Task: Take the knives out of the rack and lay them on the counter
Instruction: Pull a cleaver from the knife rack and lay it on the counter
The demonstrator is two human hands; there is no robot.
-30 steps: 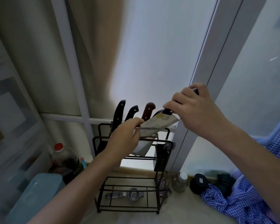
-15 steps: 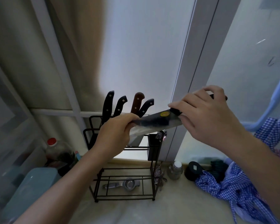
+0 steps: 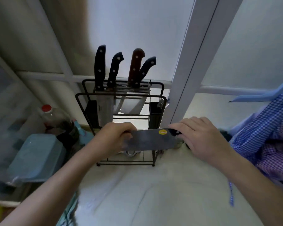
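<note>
A black wire knife rack [image 3: 161, 98] stands on the pale counter [image 3: 153, 193] against the window. Several knives remain in it, three with black handles [image 3: 99, 67] and one with a brown handle [image 3: 136, 66]. I hold a cleaver [image 3: 151, 140] with a yellow sticker level in front of the rack's lower part, above the counter. My right hand [image 3: 201, 137] grips its black handle. My left hand [image 3: 112, 137] pinches the far end of the blade.
A bottle with a red cap [image 3: 47, 111] and a light blue tub [image 3: 34, 157] sit left of the rack. Blue and pink checked cloth [image 3: 271, 136] hangs at the right. A metal tool [image 3: 131, 152] lies on the rack's bottom shelf. A white window post [image 3: 186, 70] rises beside the rack.
Both hands have carried the cleaver down from the rack's top to just above the counter, turning it level. The view has tilted down.
</note>
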